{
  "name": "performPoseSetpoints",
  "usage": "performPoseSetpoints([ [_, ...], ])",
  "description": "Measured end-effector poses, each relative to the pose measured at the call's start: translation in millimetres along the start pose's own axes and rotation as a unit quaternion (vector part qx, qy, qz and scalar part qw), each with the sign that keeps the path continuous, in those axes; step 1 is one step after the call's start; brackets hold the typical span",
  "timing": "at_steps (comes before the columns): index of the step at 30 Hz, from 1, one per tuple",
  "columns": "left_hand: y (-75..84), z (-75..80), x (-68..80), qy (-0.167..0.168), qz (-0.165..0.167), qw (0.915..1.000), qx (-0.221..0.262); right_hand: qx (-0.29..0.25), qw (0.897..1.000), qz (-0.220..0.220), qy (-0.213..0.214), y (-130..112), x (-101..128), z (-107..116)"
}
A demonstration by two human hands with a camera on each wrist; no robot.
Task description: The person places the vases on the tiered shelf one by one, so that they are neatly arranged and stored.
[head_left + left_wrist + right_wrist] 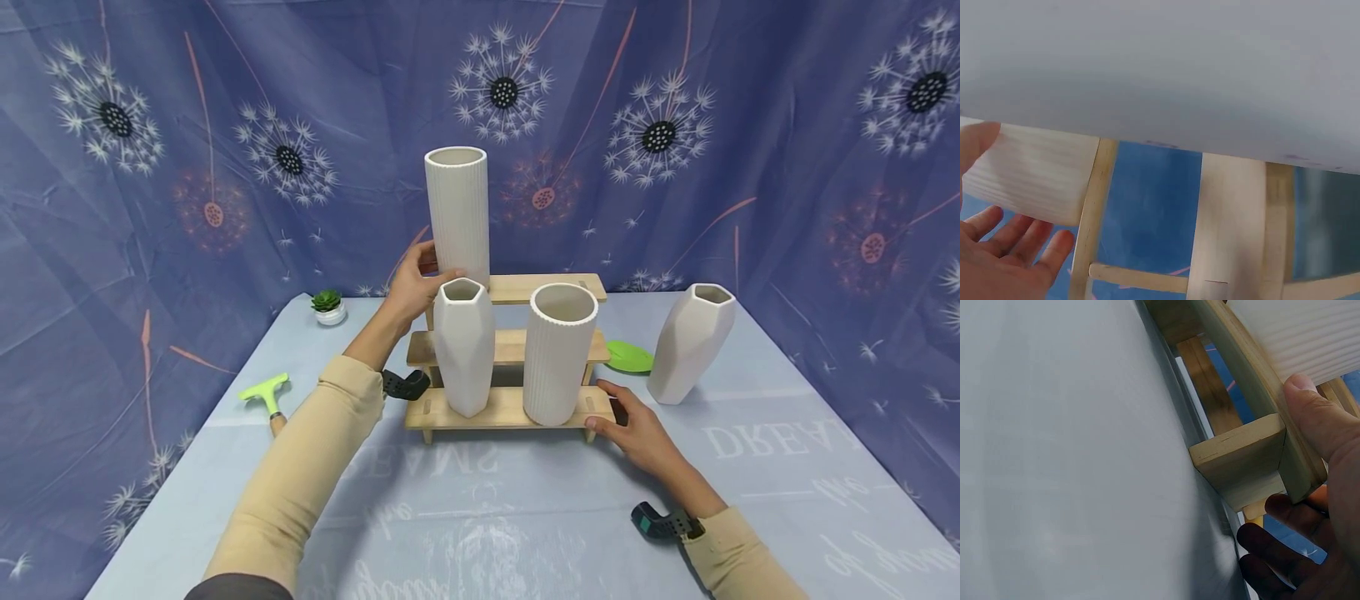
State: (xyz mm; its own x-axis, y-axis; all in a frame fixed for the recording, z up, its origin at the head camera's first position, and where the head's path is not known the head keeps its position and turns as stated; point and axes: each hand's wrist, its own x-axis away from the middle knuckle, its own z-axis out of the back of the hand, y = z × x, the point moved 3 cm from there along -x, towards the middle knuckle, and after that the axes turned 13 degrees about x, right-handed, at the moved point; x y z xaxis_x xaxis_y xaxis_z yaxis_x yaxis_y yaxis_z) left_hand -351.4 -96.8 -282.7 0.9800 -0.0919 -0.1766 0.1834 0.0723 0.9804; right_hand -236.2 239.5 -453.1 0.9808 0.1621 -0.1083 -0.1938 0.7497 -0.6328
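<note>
A three-tier wooden stand [549, 288] stands on the table. On its top tier, at the left, is a tall ribbed white vase [457, 217]. My left hand [414, 287] holds that vase low down, thumb at the front; the left wrist view shows thumb and fingers on opposite sides of the ribbed vase [1035, 175]. A faceted white vase [462, 350] and a wider ribbed white vase [558, 358] stand on the bottom tier. With my right hand [637, 429] I grip the right end of that tier, thumb on top and fingers beneath the plank [1300, 465].
Another faceted white vase [690, 346] stands right of the stand, near a green leaf-shaped piece [628, 357]. At the left are a small potted succulent [328, 307] and a green-headed tool [266, 392] with a wooden handle, partly behind my sleeve. A dandelion-print cloth [360, 83] hangs behind.
</note>
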Motion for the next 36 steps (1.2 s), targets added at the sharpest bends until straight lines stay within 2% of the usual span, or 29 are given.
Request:
performPoseSetpoints([
  [12, -4.6, 13.7, 21.4, 0.041, -0.038, 0.9978, 0.036, -0.011, 1.000, 0.013, 0.006, -1, 1, 3],
  [22, -14.2, 24.6, 44.9, 0.079, -0.044, 0.9918, 0.090, 0.003, 1.000, 0.011, 0.008, 0, 0, 2],
  [26, -19.8, 27.2, 56.5, 0.082, -0.039, 0.9905, 0.103, 0.003, 1.000, 0.011, 0.006, 0, 0, 2],
  [36, -36.6, 38.9, 86.6, 0.103, -0.003, 0.9900, 0.096, -0.005, 1.000, 0.009, 0.005, -2, 1, 2],
])
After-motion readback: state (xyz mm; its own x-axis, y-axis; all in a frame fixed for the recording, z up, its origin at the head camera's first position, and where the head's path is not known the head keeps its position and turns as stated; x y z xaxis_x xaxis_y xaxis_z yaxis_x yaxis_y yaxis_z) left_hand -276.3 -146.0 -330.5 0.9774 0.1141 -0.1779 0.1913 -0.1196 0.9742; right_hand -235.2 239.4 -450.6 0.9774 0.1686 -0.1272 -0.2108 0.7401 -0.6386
